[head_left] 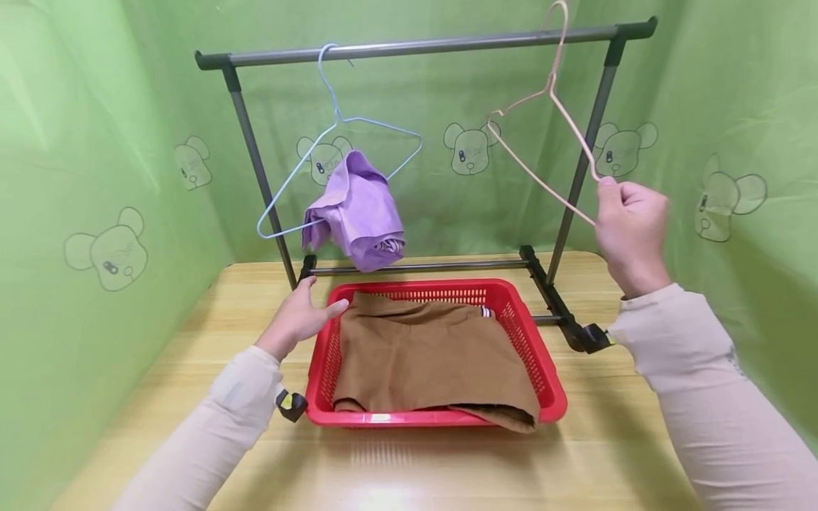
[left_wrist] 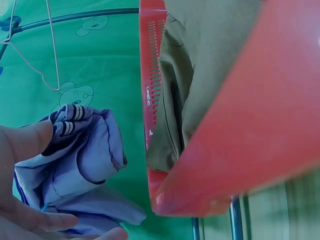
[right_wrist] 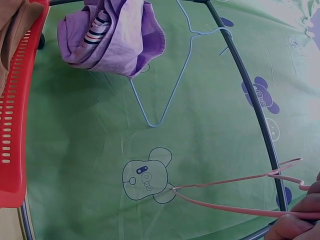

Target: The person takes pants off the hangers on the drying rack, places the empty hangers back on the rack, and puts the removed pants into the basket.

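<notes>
The right hand (head_left: 634, 231) grips the pink hanger (head_left: 552, 84) at one lower corner, its fingers curled round the wire, over the right part of the bench (head_left: 447, 468). Whether the hook bears on the rack's rail (head_left: 447, 45) is hard to tell. The hanger looks light and springy; held at one end, it would likely swing, so the neck should give steadier hold.

The left hand (head_left: 300, 316) is well open, thumb and fingers spread, holding nothing, beside the back left corner of the red basket (head_left: 422, 285). Whether the thumb touches the rim cannot be told.

In that basket, midway between the bench's side edges, lies the brown garment (head_left: 434, 355), one corner over the front rim. It looks soft and limp, best lifted by both ends of its back edge. Near the bench's back edge, the purple garment (head_left: 367, 213) hangs bunched over the blue hanger's (head_left: 339, 117) lower bar and may slip if knocked.
</notes>
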Tool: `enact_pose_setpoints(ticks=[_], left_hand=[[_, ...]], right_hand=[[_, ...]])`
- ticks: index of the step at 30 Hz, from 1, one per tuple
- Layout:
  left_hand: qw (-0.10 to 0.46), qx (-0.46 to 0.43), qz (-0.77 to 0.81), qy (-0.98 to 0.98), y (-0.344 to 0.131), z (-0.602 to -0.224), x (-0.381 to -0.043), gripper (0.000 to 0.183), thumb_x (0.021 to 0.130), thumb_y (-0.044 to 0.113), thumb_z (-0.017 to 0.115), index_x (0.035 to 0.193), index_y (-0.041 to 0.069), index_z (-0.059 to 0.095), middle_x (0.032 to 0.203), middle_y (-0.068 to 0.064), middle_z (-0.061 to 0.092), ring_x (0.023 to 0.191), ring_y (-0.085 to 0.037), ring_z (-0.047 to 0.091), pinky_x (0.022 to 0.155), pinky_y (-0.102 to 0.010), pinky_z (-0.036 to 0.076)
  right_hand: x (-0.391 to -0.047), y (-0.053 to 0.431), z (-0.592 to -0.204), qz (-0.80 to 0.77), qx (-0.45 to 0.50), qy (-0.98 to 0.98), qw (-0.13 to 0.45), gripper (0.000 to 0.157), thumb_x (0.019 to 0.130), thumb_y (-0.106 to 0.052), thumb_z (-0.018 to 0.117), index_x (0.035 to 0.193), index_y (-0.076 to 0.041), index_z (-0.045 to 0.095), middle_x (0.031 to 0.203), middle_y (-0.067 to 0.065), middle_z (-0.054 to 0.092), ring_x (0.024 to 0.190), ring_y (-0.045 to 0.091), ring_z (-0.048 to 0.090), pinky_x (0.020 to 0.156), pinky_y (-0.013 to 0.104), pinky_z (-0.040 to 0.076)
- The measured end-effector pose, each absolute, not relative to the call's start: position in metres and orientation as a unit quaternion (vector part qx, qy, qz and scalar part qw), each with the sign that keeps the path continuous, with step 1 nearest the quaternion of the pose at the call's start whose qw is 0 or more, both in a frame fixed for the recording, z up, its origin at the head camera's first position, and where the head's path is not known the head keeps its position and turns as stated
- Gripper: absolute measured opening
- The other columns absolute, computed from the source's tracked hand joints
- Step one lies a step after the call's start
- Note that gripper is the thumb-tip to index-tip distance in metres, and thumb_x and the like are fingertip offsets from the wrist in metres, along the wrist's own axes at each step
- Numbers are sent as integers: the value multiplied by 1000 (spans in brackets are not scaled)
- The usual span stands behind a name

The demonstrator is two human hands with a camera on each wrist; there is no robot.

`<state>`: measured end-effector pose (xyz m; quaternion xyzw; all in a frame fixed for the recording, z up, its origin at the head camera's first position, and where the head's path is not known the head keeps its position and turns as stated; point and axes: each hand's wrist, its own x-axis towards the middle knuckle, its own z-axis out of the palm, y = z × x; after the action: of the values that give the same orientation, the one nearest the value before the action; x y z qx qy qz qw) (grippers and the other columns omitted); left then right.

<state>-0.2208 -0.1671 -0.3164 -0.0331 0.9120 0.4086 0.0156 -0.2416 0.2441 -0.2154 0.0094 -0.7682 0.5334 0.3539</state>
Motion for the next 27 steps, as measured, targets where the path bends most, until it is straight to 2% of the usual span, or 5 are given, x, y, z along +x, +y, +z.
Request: enact_pose_setpoints(ticks=[10,20,27], left_hand=[[70,-24,406,911,-175,-323,-220,90,92,38,65,152,-1,12,155,-26,18,141,-44,18,112,-57,21],[102,4,399,911,-180,-334,-220,88,92,25,66,153,-1,8,155,-26,17,141,-43,16,113,-56,19],[111,2,399,910,-181,-340,-219,85,93,18,64,153,-2,7,156,-26,17,142,-42,16,113,-55,18]], right_hand=[[-244,246,-217,536,5,-776,334,49,101,-27,50,56,-8,50,44,-6,37,36,7,29,30,24,23],[-245,247,-222,536,11,-770,346,50,101,-26,51,55,-8,51,43,-6,37,36,8,29,30,23,23],[-246,246,-224,539,7,-777,324,51,101,-28,51,54,-7,49,43,-6,36,37,8,29,30,25,23]])
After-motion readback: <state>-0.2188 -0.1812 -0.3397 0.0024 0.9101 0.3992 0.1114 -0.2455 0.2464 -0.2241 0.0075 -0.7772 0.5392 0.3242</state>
